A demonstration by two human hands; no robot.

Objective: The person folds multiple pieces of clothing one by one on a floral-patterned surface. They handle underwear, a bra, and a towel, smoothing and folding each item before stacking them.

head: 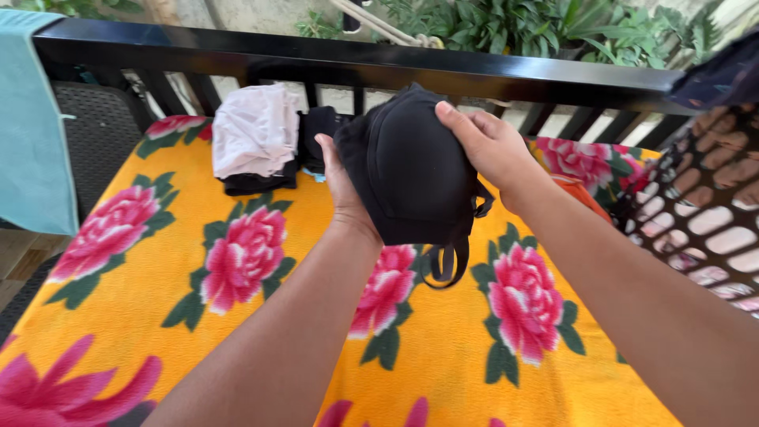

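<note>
Together, left hand [341, 190] and right hand [490, 146] fingers grasping black padded bra [407, 174], probably folded, above fleecy floral blanket [158, 292]

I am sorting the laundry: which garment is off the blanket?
The black padded garment, held up by both hands; the pale and dark folded ones lie by the railing.

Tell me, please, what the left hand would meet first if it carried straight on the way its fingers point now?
The left hand points up and away, already gripping the black padded garment. Beyond that, it would probably reach the small stack of folded clothes on the flowered blanket, then the black railing; depth is hard to judge.
</note>
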